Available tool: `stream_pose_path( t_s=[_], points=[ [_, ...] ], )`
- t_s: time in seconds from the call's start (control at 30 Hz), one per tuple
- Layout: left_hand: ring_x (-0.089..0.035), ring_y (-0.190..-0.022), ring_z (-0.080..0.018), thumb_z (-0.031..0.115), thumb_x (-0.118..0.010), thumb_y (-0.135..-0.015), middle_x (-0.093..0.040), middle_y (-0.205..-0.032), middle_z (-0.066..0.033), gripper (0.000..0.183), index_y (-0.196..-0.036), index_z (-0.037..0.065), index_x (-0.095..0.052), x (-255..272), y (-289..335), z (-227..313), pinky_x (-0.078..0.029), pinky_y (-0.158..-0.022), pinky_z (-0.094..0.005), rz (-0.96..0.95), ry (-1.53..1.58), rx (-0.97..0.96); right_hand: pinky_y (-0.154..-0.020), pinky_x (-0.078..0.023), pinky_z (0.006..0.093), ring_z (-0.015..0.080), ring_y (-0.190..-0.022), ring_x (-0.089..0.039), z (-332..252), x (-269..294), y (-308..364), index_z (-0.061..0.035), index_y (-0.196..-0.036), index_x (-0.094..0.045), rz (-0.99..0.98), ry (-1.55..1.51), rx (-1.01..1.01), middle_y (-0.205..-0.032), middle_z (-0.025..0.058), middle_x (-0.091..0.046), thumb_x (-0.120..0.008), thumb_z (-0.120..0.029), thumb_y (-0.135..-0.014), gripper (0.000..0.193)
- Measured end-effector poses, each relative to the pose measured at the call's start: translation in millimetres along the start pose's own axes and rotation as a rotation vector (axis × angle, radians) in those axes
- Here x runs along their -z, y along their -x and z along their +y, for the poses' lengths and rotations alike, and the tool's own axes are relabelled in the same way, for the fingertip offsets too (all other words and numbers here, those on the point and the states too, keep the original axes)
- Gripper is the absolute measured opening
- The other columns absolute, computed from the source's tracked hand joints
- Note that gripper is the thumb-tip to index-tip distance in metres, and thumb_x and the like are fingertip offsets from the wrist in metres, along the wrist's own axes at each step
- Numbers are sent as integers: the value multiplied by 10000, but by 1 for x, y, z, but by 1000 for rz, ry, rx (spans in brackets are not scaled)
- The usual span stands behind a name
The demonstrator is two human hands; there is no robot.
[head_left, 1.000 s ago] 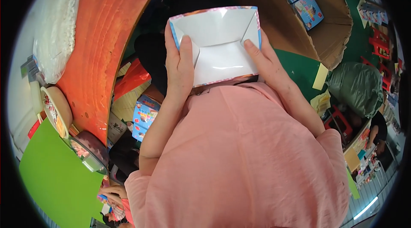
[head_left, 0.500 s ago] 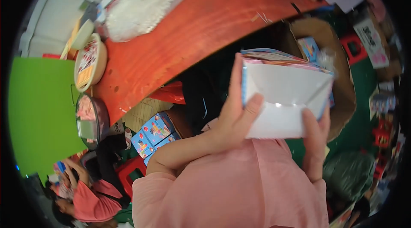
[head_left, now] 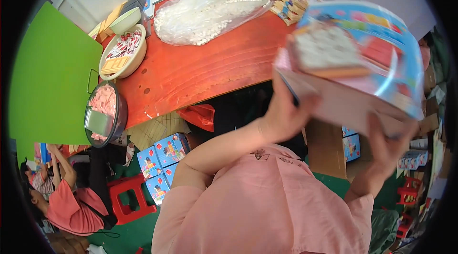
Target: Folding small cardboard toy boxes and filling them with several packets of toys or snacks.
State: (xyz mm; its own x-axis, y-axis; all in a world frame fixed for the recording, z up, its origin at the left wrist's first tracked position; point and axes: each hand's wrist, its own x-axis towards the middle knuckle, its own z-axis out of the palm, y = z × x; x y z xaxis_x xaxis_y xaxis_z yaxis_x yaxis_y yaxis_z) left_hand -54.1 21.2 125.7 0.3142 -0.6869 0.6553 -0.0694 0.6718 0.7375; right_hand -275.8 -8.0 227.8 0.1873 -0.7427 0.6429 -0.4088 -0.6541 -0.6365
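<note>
Head view, our only one. The printed box [head_left: 353, 58] is held up ahead of our chest and off to our right, in both hands. The left hand [head_left: 290, 116] grasps its near left corner; the right hand [head_left: 390, 143] grasps the near right end, lower in view. Neither is nearer: both touch it. The box's longer visible direction runs across us, from one hand to the other, dipping to the right. Its colourful face shows above and beyond our hands; a pale side faces back toward them, blurred, so we cannot tell whether that is inner or outer wall. The red surface [head_left: 191, 75] lies to the box's left; contact between them we cannot tell. A brown carton [head_left: 327, 146] sits below, in view between our forearms.
</note>
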Motion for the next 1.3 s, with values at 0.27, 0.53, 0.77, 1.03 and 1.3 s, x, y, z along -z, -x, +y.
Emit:
stream_pose_path(
  t_s=[0.27, 0.53, 0.77, 1.03, 1.3],
  points=[
    [-408, -1423, -389, 142, -646, -918, -436, -1498, -260, 630, -1461, -43, -385, 133, -8, -146, -315, -1191, -456, 53, -975, 418, -831, -438, 350, 204, -896, -589, 86, -231, -58, -179, -1013, -591, -444, 453, 1128, -989, 30, -566, -574, -162, -848, 166],
    [-342, -1465, -398, 241, -754, -869, -373, -1553, -273, 831, -1518, -44, -318, 146, 9, -135, -303, -1202, -452, 294, -565, 601, -909, -436, 387, 226, -982, -609, 183, -336, -57, -171, -1127, -605, -724, 406, 954, -1025, 50, -585, -533, -131, -907, 235],
    [-254, -1506, -406, 343, -803, -857, -209, -1614, -302, 1053, -1558, -76, -140, 128, -43, -151, -271, -1217, -463, 293, -676, 437, -912, -461, 427, 274, -1023, -667, 173, -351, -83, -138, -1098, -714, -977, 349, 766, -1010, 86, -693, -528, -128, -926, 253],
    [-257, -1497, -435, 298, -765, -897, -200, -1601, -339, 1018, -1563, -91, -100, 123, -34, -210, -262, -1218, -473, 371, -513, 416, -1019, -429, 475, 347, -1176, -580, 168, -340, -52, 18, -1139, -667, -457, 418, 823, -1242, 202, -613, -580, -122, -874, 312],
    [-376, -1442, -377, 199, -624, -993, -276, -1581, -313, 811, -1592, -27, -127, 119, -32, -201, -311, -1182, -464, 366, -497, 434, -807, -515, 418, 374, -923, -636, 231, -222, 78, -12, -1128, -635, -362, -12, -79, -1068, 189, -631, -589, 80, -846, 300]
  ],
)
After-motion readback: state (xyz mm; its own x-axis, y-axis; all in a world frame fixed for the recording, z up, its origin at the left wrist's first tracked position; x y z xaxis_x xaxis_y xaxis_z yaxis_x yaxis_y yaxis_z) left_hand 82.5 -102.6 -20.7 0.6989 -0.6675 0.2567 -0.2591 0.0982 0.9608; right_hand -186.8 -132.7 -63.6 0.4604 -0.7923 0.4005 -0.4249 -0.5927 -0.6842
